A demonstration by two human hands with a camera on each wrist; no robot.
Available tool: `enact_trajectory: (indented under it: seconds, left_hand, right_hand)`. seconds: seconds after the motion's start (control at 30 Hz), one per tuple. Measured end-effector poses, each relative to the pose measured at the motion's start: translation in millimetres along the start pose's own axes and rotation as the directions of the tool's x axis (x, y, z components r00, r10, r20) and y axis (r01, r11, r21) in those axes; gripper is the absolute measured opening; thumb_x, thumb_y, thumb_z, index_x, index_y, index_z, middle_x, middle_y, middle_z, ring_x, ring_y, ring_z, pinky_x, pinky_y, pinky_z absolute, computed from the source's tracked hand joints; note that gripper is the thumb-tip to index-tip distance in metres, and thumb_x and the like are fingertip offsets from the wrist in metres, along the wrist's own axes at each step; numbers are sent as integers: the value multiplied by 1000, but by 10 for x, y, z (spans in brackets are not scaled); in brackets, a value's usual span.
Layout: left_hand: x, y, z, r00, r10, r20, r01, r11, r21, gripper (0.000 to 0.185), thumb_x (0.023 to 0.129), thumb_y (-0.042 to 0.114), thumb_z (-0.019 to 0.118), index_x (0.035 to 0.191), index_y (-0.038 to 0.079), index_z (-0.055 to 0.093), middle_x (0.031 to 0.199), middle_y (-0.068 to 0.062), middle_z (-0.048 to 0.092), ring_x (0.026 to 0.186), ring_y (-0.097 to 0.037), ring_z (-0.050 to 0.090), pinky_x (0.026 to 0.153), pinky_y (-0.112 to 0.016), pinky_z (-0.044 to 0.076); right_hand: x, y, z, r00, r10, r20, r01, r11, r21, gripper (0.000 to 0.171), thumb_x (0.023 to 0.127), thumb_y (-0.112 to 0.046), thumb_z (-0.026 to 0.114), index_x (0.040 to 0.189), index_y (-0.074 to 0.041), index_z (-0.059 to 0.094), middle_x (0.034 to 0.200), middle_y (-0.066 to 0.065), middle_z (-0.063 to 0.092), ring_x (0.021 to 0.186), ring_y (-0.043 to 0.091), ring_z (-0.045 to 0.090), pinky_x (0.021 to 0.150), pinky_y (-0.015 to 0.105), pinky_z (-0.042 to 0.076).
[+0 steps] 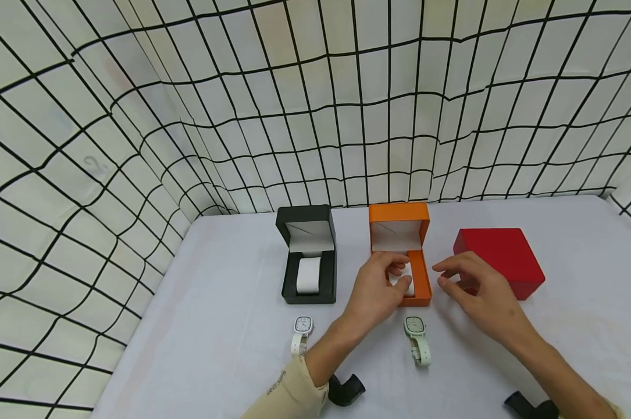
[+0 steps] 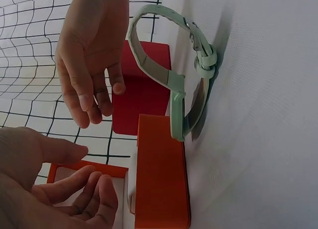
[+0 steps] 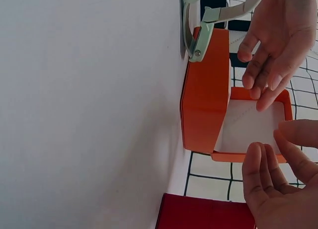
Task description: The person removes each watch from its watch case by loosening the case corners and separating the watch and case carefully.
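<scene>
Above the orange watch box (image 1: 420, 279) is my left hand (image 1: 376, 288), its fingers loosely bent with nothing between them. The box's lid stands up, and a white cushion (image 1: 408, 279) inside is partly hidden by that hand. My right hand (image 1: 482, 297) hovers between the orange box and a closed red box (image 1: 495, 250); its fingers are relaxed and hold nothing. In the left wrist view, a gap shows between the left thumb and fingers (image 2: 102, 199). A pale green watch (image 1: 416, 337) lies in front of the orange box, its strap buckled in a loop.
Left of the orange box stands a dark green watch box (image 1: 284, 288) with a raised lid and a white cushion (image 1: 308, 275). A white watch (image 1: 302, 334) lies before it, partly behind my left forearm. Black netting (image 1: 315, 105) over white sheeting borders the white table (image 1: 205, 326).
</scene>
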State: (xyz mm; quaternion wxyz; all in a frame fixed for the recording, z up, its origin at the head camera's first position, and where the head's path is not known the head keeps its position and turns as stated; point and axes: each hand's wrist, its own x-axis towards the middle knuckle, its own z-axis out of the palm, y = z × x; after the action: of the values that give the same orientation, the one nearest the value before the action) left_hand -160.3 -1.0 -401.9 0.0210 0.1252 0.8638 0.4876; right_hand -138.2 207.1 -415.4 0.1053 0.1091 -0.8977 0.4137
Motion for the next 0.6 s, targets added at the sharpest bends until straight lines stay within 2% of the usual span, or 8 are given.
enact_trajectory:
  seconds: [0.1,0.2,0.3,0.6]
  left_hand:
    - [-2,3,31,1000,5,3,-5,1000,-29,31,96,7,71,127,7,71,117,-7,67,99,-15,63,76,-15,50]
    - [-5,4,66,1000,15,2,-15,998,-58,30,97,6,70,127,7,71,118,-6,67,100,-12,63,76,-14,52]
    - [-11,11,100,1000,24,4,-24,997,-78,29,97,6,69,126,7,71,119,-6,67,104,-12,63,80,-14,53]
    - [-10,33,174,998,61,17,-59,993,-100,28,98,4,69,126,4,70,120,-6,67,109,-14,64,85,-14,56]
  right_hand:
    - [-14,-3,-53,999,-8,-40,8,1000,5,31,91,-10,80,119,-20,74,114,2,69,95,3,62,79,5,51]
    - [-22,-7,-100,997,-16,-73,17,1000,14,29,92,-9,78,119,-20,73,113,1,68,92,-5,59,79,3,50]
    - [-18,-1,-135,995,-18,-96,20,1000,19,27,93,-9,77,119,-18,72,112,0,67,90,-6,59,77,3,51]
    - [-30,65,-200,984,-28,-178,30,999,9,29,91,-3,77,117,-12,73,114,1,66,103,-8,52,78,0,47]
